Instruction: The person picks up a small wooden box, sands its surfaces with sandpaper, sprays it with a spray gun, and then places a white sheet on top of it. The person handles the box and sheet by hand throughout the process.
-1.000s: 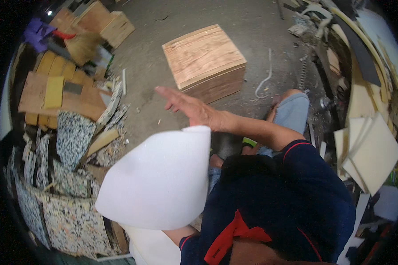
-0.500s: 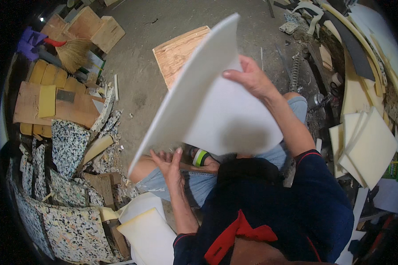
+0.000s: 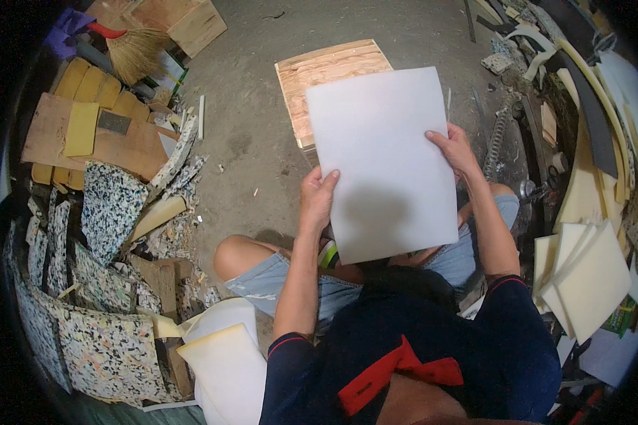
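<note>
Between my hands is a flat white foam sheet (image 3: pixel 397 142), roughly rectangular, held over my crossed legs with a shadow on its lower half. My left hand (image 3: pixel 317 200) grips its left edge, thumb on top and fingers underneath. On the right edge, my right hand (image 3: pixel 455 150) holds it the same way, higher up. Just beyond the sheet stands a wooden box (image 3: pixel 333 67) with a plywood top, whose near right part the sheet covers.
Speckled foam pieces (image 3: pixel 113 347) and scraps pile up on the left, below a wooden board (image 3: pixel 49 134) and a straw broom (image 3: pixel 136 57). White foam sheets (image 3: pixel 227 368) lie by my left elbow. Cream foam sheets (image 3: pixel 592 280) lean at the right, near a metal spring (image 3: pixel 496 142).
The foam sheet has swung from tilted and curled to flat and facing up. My left hand, open before, has moved up and taken hold of its left edge.
</note>
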### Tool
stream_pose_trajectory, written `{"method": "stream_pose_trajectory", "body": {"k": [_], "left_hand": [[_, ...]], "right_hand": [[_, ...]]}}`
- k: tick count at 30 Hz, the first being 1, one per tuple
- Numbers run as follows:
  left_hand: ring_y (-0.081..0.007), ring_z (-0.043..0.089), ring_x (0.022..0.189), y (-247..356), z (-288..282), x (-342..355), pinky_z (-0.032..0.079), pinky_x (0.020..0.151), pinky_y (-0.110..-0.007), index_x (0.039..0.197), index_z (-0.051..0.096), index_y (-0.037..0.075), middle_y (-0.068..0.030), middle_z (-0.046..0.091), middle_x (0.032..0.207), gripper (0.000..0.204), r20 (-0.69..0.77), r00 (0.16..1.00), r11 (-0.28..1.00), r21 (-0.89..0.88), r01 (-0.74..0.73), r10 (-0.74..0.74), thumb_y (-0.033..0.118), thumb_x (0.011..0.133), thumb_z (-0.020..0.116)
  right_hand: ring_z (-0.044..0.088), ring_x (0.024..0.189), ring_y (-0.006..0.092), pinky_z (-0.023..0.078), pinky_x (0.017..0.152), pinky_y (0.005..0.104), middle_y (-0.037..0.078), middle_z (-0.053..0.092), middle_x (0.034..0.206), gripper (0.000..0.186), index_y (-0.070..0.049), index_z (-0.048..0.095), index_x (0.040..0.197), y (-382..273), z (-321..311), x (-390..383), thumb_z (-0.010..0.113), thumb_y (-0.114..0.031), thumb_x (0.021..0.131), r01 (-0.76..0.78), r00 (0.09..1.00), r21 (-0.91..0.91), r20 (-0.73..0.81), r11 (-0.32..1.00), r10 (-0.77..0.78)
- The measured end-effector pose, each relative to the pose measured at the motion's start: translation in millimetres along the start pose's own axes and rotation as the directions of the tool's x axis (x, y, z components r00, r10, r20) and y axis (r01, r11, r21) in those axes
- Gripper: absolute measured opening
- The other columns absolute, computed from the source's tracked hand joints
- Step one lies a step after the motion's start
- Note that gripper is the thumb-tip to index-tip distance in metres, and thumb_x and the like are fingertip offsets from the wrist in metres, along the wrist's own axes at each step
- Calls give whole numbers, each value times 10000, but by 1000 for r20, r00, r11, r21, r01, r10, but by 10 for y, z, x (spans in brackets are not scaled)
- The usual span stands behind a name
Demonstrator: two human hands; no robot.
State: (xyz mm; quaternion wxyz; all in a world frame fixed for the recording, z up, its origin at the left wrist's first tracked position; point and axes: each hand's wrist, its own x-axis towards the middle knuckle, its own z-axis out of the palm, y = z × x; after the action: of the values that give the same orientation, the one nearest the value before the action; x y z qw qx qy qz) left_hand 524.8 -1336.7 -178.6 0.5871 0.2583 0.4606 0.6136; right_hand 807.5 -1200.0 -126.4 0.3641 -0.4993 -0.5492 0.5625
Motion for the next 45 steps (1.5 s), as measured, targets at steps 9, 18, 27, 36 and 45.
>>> {"method": "stream_pose_trajectory", "body": {"k": [9, 18, 27, 36, 45], "left_hand": [[-187, 643, 913, -131, -35, 138, 521, 832, -313, 1146, 571, -68, -150, 670, 1070, 232, -191, 979, 998, 30, -61, 66, 49, 946, 578], [-199, 634, 965, -92, -27, 175, 504, 880, -325, 1183, 558, -67, -157, 657, 1113, 260, -227, 971, 995, 90, -53, 72, -7, 930, 551], [-194, 619, 987, -127, 3, 48, 490, 889, -313, 1258, 488, -69, -164, 624, 1164, 358, -219, 968, 948, 315, -51, 125, 2, 920, 578], [-224, 644, 918, 146, -186, 503, 545, 810, -352, 1184, 538, -93, -186, 644, 1067, 334, -294, 953, 989, 99, 107, -74, 130, 946, 609], [-211, 655, 803, 164, -36, 652, 552, 753, -358, 1048, 589, -64, -154, 675, 918, 195, -389, 921, 979, 181, 93, -15, 76, 916, 617]], "right_hand": [[633, 676, 121, 520, 592, 287, 70, 684, 840, 226, 22, 651, 1001, 216, -31, 288, 683, -172, 888, -114, 990, 24, -78, 993, 116], [627, 676, 120, 500, 596, 277, 72, 693, 844, 208, 20, 656, 989, 363, 57, 490, 681, -161, 891, -36, 996, 67, -80, 997, 42], [625, 684, 122, 500, 612, 274, 73, 688, 816, 218, 21, 658, 987, 496, 25, 406, 690, -161, 872, -110, 990, -7, -91, 994, 109], [584, 674, 121, 477, 601, 291, 37, 674, 804, 341, 26, 679, 953, 565, 6, 477, 617, -309, 939, -79, 992, -63, -104, 995, 72], [571, 709, 121, 463, 580, 300, 41, 626, 800, 315, -22, 677, 968, 381, -97, 565, 615, -330, 946, -58, 994, -130, -99, 990, 46]]}}
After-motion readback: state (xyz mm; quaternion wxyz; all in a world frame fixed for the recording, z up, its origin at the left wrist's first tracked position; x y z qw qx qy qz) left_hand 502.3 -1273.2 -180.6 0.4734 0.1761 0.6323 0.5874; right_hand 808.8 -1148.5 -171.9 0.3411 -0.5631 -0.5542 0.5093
